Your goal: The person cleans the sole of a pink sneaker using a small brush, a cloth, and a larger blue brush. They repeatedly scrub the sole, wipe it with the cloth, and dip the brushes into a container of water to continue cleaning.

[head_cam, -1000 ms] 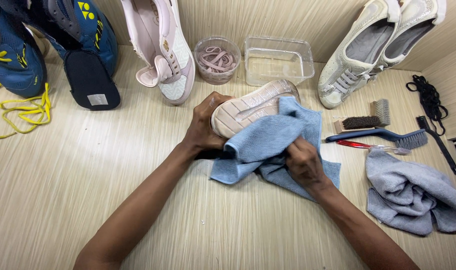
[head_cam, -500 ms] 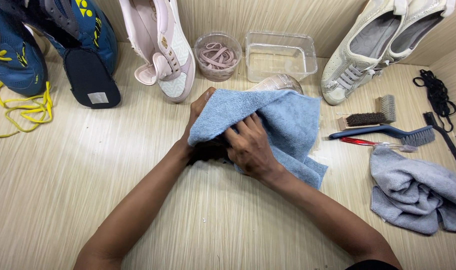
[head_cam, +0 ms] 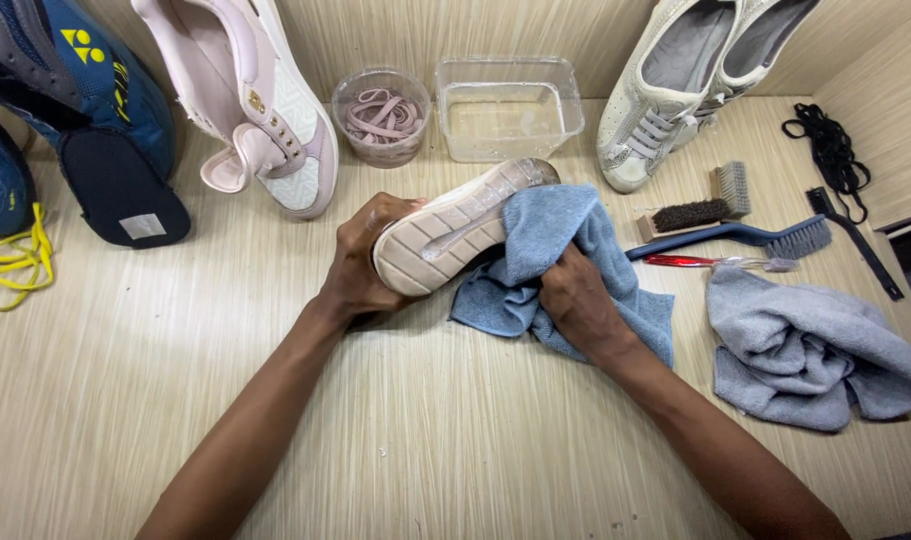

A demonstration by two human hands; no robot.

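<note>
Left hand is clamping the heel of the sole-up shoe; right hand is bunching the blue cloth against its side. One-ended grip, so hard rubbing could twist it loose.

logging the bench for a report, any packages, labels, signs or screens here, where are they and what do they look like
Label: small pale grey rectangle on the dark insole, far left.
Yellow logo: on the blue shoe, top left.
Round tub: clear plastic, pink laces inside, back centre.
Rectangular tub: clear plastic, beside the round tub.
No signs or screens.
</note>
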